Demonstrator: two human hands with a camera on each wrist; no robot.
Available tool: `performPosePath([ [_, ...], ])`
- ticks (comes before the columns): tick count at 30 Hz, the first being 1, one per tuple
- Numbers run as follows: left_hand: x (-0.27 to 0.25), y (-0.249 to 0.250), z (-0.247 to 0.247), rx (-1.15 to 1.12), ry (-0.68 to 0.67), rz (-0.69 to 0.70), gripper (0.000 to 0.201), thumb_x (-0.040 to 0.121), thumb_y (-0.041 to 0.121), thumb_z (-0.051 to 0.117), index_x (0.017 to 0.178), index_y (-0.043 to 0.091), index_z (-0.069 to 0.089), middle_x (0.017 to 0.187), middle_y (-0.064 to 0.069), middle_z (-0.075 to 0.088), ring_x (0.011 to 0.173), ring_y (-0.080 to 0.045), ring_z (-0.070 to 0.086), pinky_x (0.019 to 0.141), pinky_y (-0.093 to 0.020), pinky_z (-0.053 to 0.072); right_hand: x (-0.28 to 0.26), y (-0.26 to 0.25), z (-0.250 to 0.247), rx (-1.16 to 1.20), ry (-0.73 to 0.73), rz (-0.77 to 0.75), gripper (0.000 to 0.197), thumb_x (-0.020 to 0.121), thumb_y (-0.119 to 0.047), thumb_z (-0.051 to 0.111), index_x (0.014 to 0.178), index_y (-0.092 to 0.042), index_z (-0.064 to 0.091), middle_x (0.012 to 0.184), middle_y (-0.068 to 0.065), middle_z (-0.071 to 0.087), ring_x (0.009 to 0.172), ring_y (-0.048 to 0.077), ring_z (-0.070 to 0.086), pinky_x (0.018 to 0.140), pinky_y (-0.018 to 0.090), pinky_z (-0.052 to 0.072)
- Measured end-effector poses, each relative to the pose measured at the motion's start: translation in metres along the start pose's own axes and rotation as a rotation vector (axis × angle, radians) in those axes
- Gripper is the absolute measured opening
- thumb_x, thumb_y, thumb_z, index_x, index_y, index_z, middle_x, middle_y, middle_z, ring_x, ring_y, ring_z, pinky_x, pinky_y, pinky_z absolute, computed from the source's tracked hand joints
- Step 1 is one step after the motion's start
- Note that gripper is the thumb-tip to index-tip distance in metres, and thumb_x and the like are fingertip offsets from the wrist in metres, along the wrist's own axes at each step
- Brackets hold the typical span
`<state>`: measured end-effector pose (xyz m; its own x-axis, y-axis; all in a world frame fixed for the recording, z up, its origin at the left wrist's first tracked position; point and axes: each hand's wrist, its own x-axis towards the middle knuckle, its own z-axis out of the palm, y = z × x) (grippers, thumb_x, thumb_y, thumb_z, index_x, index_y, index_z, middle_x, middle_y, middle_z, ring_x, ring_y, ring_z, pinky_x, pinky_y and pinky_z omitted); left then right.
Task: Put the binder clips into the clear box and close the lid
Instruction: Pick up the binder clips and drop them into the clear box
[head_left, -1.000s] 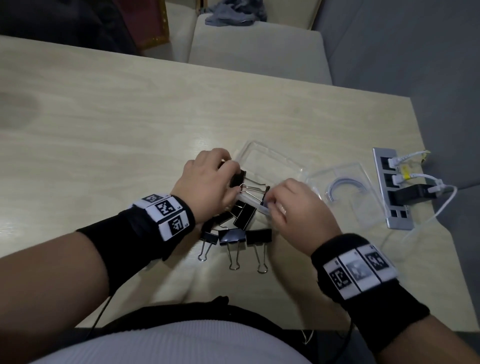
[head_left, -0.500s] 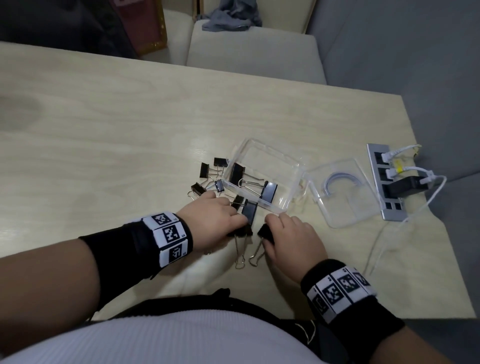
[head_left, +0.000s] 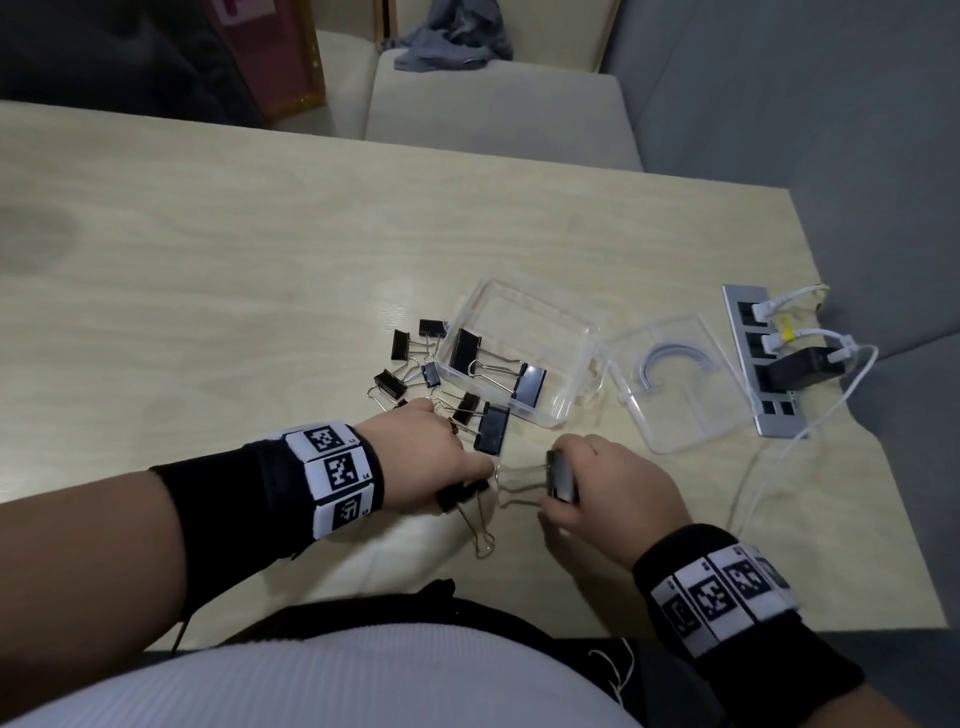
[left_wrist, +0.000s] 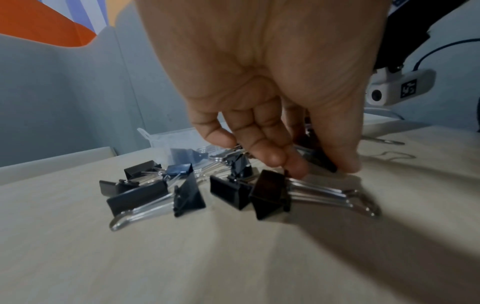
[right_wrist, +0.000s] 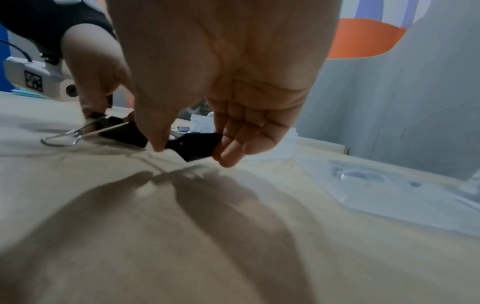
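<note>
The clear box sits open on the table, its hinged lid lying flat to the right. Two black binder clips lie inside it. Several more clips are scattered left of the box, and two larger ones lie just in front of it. My left hand pinches a black clip low on the table, also seen in the left wrist view. My right hand pinches another black clip between thumb and fingers, just above the table.
A silver power strip with white cables lies right of the lid, near the table's right edge. A curved grey piece lies in the lid. Padded chairs stand beyond the far edge.
Both hands left the box and came back toward me. Each has picked up a black clip from the group in front of the box; the right one now holds its clip raised.
</note>
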<state>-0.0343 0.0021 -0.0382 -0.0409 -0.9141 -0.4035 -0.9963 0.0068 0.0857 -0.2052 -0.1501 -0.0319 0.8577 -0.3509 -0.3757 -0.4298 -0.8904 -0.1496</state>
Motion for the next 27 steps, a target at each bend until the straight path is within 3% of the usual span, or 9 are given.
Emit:
performPosePath([
  [3, -0.002, -0.005, -0.008, -0.074, 0.035, -0.041, 0.051, 0.079, 0.051, 0.058, 0.123, 0.030, 0.044, 0.100, 0.002, 0.068, 0.093, -0.027, 0.062, 0.080, -0.038, 0.041, -0.001, 0.012, -0.016, 0.089, 0.204, 0.019, 0.045, 0.072, -0.050, 0.066, 0.108, -0.023, 0.058, 0.091, -0.001, 0.065, 0.082, 0.023, 0.062, 0.062, 0.033, 0.049],
  [5, -0.004, -0.012, -0.018, -0.145, 0.122, -0.139, 0.057, 0.075, 0.059, 0.060, 0.121, 0.027, 0.048, 0.103, 0.002, 0.068, 0.093, -0.026, 0.063, 0.079, -0.036, 0.046, 0.005, 0.018, -0.026, 0.138, 0.294, 0.071, 0.044, 0.072, -0.054, 0.064, 0.104, -0.024, 0.060, 0.089, -0.002, 0.065, 0.079, 0.021, 0.061, 0.062, 0.034, 0.050],
  [8, 0.000, -0.027, -0.034, -0.270, 0.256, -0.358, 0.061, 0.073, 0.059, 0.066, 0.120, 0.024, 0.051, 0.101, 0.001, 0.068, 0.092, -0.024, 0.063, 0.078, -0.035, 0.051, 0.027, 0.020, -0.034, 0.105, 0.258, 0.146, 0.051, 0.077, -0.063, 0.055, 0.110, -0.024, 0.057, 0.097, -0.002, 0.064, 0.086, 0.019, 0.061, 0.067, 0.035, 0.052],
  [12, 0.016, -0.043, -0.043, -0.468, 0.329, -0.566, 0.056, 0.073, 0.048, 0.073, 0.117, 0.020, 0.052, 0.095, -0.001, 0.068, 0.089, -0.025, 0.063, 0.071, -0.032, 0.048, 0.054, 0.007, -0.036, 0.103, 0.191, 0.195, 0.055, 0.078, -0.062, 0.057, 0.113, -0.020, 0.055, 0.106, 0.005, 0.063, 0.091, 0.025, 0.061, 0.074, 0.037, 0.053],
  [15, 0.029, -0.047, -0.039, -0.493, 0.306, -0.598, 0.056, 0.072, 0.045, 0.075, 0.116, 0.019, 0.052, 0.095, -0.003, 0.068, 0.088, -0.026, 0.063, 0.071, -0.034, 0.049, 0.064, -0.002, -0.036, 0.099, 0.150, 0.177, 0.055, 0.080, -0.061, 0.058, 0.114, -0.018, 0.054, 0.108, 0.007, 0.062, 0.093, 0.028, 0.061, 0.074, 0.037, 0.051],
  [21, 0.044, -0.052, -0.034, -0.456, 0.278, -0.581, 0.065, 0.075, 0.045, 0.074, 0.129, 0.019, 0.049, 0.105, -0.007, 0.069, 0.100, -0.030, 0.063, 0.082, -0.038, 0.052, 0.060, -0.001, -0.039, 0.148, 0.145, 0.184, 0.066, 0.081, -0.055, 0.061, 0.132, -0.016, 0.041, 0.119, 0.010, 0.057, 0.103, 0.031, 0.059, 0.080, 0.040, 0.049],
  [24, 0.042, -0.053, -0.033, -0.387, 0.255, -0.534, 0.056, 0.079, 0.046, 0.067, 0.128, 0.024, 0.051, 0.107, -0.006, 0.065, 0.102, -0.031, 0.061, 0.083, -0.041, 0.052, 0.047, -0.001, -0.035, 0.215, 0.209, 0.143, 0.050, 0.083, -0.045, 0.062, 0.124, -0.020, 0.048, 0.108, 0.005, 0.058, 0.091, 0.027, 0.059, 0.070, 0.035, 0.047],
  [27, 0.038, -0.051, -0.031, -0.344, 0.239, -0.526, 0.051, 0.082, 0.045, 0.061, 0.129, 0.027, 0.052, 0.111, -0.007, 0.059, 0.105, -0.032, 0.056, 0.084, -0.043, 0.051, 0.037, -0.012, -0.019, 0.239, 0.231, -0.075, 0.023, 0.085, -0.032, 0.058, 0.103, -0.019, 0.059, 0.097, 0.003, 0.060, 0.087, 0.027, 0.058, 0.070, 0.035, 0.045],
])
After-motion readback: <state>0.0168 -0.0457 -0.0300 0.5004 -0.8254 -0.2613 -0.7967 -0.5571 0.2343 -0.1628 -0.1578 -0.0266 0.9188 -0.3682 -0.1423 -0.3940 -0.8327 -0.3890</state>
